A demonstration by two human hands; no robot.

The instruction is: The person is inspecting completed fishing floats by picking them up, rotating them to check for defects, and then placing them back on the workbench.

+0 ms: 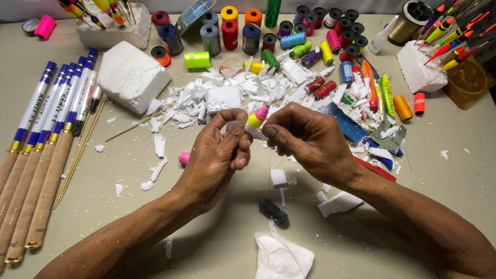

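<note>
Both hands, left hand (217, 152) and right hand (305, 137), pinch a small float (256, 119) above foam scraps (243, 88), thread spools (230, 31) behind.

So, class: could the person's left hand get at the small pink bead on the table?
Probably yes: the pink bead lies uncovered just beside the left hand, though its fingers pinch a small float.

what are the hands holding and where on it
Both hands, left and right, pinch a small pink, white and yellow foam float: left fingertips at its lower yellow end, right fingertips beside its pink tip.
</note>
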